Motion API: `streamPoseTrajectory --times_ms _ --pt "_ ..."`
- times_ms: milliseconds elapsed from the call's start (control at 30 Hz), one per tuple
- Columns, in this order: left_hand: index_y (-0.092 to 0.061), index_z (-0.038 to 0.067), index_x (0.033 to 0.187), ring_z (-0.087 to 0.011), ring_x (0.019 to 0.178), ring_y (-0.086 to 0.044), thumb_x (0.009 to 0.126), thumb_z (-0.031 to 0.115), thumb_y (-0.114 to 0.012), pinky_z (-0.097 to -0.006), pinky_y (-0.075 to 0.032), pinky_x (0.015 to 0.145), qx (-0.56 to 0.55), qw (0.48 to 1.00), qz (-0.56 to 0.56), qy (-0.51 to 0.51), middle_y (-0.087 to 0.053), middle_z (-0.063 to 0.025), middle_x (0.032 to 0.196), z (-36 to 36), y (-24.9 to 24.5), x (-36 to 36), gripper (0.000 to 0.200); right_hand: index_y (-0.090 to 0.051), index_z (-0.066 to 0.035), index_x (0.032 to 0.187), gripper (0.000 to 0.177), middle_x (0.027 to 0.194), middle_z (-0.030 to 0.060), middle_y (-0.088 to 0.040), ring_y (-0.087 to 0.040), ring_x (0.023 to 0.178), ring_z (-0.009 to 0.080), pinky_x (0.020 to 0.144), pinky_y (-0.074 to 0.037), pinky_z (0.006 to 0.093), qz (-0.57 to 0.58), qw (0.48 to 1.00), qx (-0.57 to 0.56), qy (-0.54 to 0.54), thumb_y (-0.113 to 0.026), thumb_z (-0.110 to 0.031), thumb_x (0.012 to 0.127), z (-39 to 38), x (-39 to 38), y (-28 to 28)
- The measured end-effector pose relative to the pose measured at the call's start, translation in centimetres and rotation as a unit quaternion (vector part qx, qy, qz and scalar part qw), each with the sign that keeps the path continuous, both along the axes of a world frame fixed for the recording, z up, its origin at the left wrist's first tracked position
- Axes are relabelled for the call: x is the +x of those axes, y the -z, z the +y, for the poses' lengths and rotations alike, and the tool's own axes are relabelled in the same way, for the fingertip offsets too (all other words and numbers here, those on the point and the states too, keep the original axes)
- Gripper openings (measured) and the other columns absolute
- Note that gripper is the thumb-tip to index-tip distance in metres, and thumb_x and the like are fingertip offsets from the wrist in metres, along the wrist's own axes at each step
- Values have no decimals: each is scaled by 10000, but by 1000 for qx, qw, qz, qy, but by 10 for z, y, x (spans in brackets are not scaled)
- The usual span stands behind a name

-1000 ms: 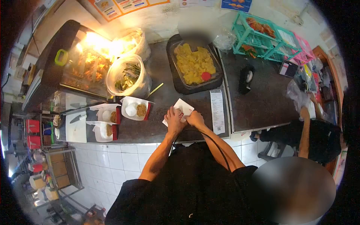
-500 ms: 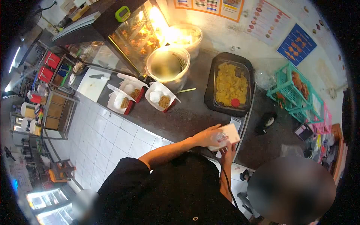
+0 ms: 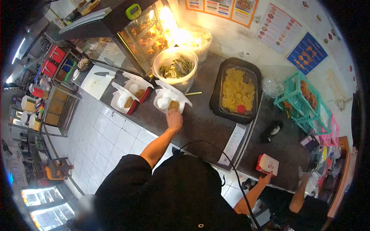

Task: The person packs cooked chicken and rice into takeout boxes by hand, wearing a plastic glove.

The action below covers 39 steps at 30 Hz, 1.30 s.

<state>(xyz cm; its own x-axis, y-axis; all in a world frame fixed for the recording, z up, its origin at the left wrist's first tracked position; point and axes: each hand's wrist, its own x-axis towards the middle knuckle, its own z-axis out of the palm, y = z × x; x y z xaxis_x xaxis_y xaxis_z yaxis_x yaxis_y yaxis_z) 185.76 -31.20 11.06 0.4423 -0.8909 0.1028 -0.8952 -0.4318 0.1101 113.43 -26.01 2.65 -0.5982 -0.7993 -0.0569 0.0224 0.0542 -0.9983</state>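
My left hand (image 3: 175, 121) is closed at the near side of an open takeaway box (image 3: 162, 93) holding white rice and a brown fried piece; its fingertips are partly hidden against the box. To its left stand two more open red-and-white boxes (image 3: 122, 100) with similar food. Far to the right, my right hand (image 3: 265, 178) grips the near edge of a closed red-and-white takeaway box (image 3: 268, 164) on the dark counter. Between my hands lies a long printed receipt (image 3: 233, 144).
A black tray of yellow food (image 3: 239, 90) and a tub of dark leafy strips (image 3: 175, 69) stand behind. A knife (image 3: 104, 74) lies on a white board. Teal baskets (image 3: 304, 94) line the right wall. Another person's forearm (image 3: 297, 198) reaches in beside a plastic bag (image 3: 314, 183).
The closed box, held in both hands before, is now at the right counter with my right hand. My left hand has moved left to an open box. The receipt is uncovered.
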Motion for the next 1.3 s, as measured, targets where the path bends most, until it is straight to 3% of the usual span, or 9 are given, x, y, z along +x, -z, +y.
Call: streamPoseTrajectory --times_ms 33,67,233,300,367,567,767,967,1300 --pt "-707 85 827 -299 1115 -548 791 223 -664 -456 -393 942 35 997 58 -20 -634 -133 1083 -5 12 -16 149 -470 -18 1386 623 1276 191 -559 -570 1126 319 929 -465 508 221 971 33 -90 -675 -342 895 1 -27 32" --pt "-701 87 937 -310 1151 -530 784 238 -680 -476 -381 970 44 994 83 47 -610 -146 1151 -2 2 -31 216 -527 -41 1334 438 1251 135 -584 -573 1134 351 934 -488 522 -156 959 176 161 -588 -248 953 -20 37 -67" --pt "-438 126 1415 -395 1335 -366 771 249 -734 -606 -250 1089 -209 969 30 131 -392 -162 1442 -13 -96 -44 720 -589 8 1205 406 1186 170 -602 -588 1080 309 882 -483 437 -97 978 71 171 -629 -241 887 -6 113 -101" --pt "-567 110 1284 -364 1283 -468 780 245 -727 -543 -356 1047 -233 963 -78 113 -515 -182 1355 -31 -125 -23 546 -619 -8 1163 324 1144 143 -632 -615 1017 247 848 -503 383 -145 979 107 99 -613 -204 905 -12 144 -96" --pt "-646 64 1101 -335 1124 -602 788 233 -720 -456 -482 922 -57 978 184 79 -643 -189 1162 -48 -102 14 363 -615 6 1170 333 1069 119 -673 -665 955 213 814 -535 340 -79 980 148 -108 -636 -215 920 -15 192 -86" --pt "-621 -26 1005 -363 961 -676 809 200 -698 -450 -560 812 61 948 295 100 -693 -214 999 -9 -107 45 309 -707 -4 1027 271 876 70 -721 -668 766 133 660 -518 292 18 849 217 -482 -684 -245 907 -22 366 -83" --pt "-481 -23 1332 -252 1051 -657 788 47 -708 -380 -526 945 315 626 701 131 -670 -167 1163 77 -125 35 594 -697 0 1120 401 922 62 -713 -646 799 128 696 -508 277 62 783 269 -558 -748 -311 872 -18 433 -59" --pt "-279 5 1478 -273 1326 -472 807 -2 -708 -398 -429 1075 69 748 642 156 -439 -166 1474 27 -41 53 796 -706 11 1110 419 978 74 -718 -646 841 140 756 -512 289 -32 747 265 -609 -815 -243 794 -8 449 -94" --pt "-378 93 1349 -277 1226 -526 871 -53 -631 -387 -471 1013 120 666 722 144 -528 -188 1326 -38 12 48 560 -543 80 1229 521 1145 166 -650 -640 1041 190 910 -532 321 -232 922 191 -244 -781 5 772 32 488 -80"
